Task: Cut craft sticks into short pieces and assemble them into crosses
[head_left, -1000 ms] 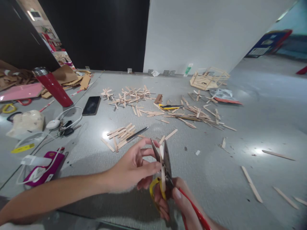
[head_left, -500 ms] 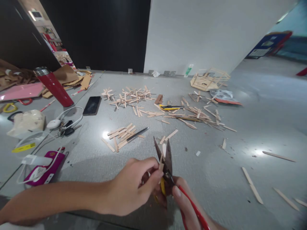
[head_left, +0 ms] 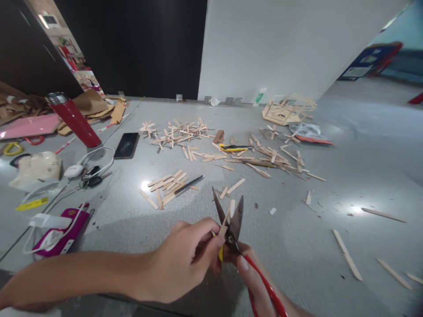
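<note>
My left hand (head_left: 190, 255) pinches a short wooden stick (head_left: 223, 228) between thumb and fingers, right beside the scissors' pivot. Red-handled scissors (head_left: 236, 220) are gripped in my right hand (head_left: 253, 277), their blades spread apart and pointing away from me. The pale rounded end of a stick (head_left: 232, 208) shows between the blades. Something yellow (head_left: 220, 253) is partly visible between my hands; what it is cannot be made out. Beyond the blade tips lie two loose stick pieces (head_left: 235, 186).
Stick piles (head_left: 172, 182) with a black pen (head_left: 190, 185), a yellow cutter (head_left: 234, 148), a stick frame (head_left: 287, 110) and a plastic packet (head_left: 310, 132) lie ahead. Leftward are a phone (head_left: 127, 145), red bottle (head_left: 74, 121), cables, keys and a purple box (head_left: 62, 233). Sticks (head_left: 346, 255) lie right.
The scissor blades have spread wider, the right blade swinging to the right. The pale stick end between them has shifted slightly right. My left hand has barely moved.
</note>
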The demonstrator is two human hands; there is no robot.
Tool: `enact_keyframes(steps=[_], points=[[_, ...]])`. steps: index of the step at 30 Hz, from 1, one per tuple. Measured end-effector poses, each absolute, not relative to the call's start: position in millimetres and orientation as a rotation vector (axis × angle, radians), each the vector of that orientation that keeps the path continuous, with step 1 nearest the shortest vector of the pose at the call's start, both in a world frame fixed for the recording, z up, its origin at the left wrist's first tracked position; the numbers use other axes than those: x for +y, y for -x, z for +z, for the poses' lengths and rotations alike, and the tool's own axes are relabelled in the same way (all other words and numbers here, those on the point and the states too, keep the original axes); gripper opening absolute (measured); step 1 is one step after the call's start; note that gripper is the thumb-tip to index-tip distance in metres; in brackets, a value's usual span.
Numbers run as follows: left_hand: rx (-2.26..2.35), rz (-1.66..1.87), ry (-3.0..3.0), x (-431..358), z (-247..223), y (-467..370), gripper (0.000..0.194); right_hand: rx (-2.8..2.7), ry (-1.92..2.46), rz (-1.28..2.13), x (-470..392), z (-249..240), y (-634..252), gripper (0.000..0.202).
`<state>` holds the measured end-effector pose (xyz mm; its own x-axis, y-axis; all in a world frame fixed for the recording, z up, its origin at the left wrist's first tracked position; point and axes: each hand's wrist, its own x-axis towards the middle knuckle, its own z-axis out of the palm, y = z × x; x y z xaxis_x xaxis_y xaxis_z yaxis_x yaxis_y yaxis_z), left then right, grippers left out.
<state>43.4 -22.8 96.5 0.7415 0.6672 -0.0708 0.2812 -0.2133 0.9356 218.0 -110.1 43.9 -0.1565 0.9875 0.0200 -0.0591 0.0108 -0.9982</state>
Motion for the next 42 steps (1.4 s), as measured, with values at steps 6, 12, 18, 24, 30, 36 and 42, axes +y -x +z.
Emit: enact_keyframes(steps=[6, 12, 18, 24, 30, 36, 42], points=[[0.740, 0.430, -1.775, -24.0, 95.0, -44.4, 0.024, -1.310, 1.113, 1.310, -116.8, 33.1, -220.9, 0.040], [0.746, 0.439, -1.777, -23.3, 97.5, -44.2, 0.029, -1.260, 1.157, 1.194, -127.7, 11.3, -223.1, 0.043], [0.778, 0.407, -1.803, -23.8, 99.3, -42.9, 0.031, -1.273, 1.202, 1.171, -129.3, 10.6, -225.9, 0.038], [0.734, 0.429, -1.812, -22.6, 100.6, -42.5, 0.033, -1.311, 1.153, 1.184, -126.2, 9.2, -229.1, 0.034], [0.718, 0.422, -1.779, -21.8, 101.1, -43.6, 0.034, -1.325, 1.191, 1.254, -129.9, 5.1, -233.2, 0.036], [0.748, 0.404, -1.753, -21.1, 99.4, -44.5, 0.035, -1.274, 1.194, 1.272, -132.3, 4.7, -231.4, 0.043], [0.739, 0.417, -1.749, -22.5, 100.2, -44.8, 0.035, -1.319, 1.223, 1.298, -129.6, 13.1, -229.2, 0.043]])
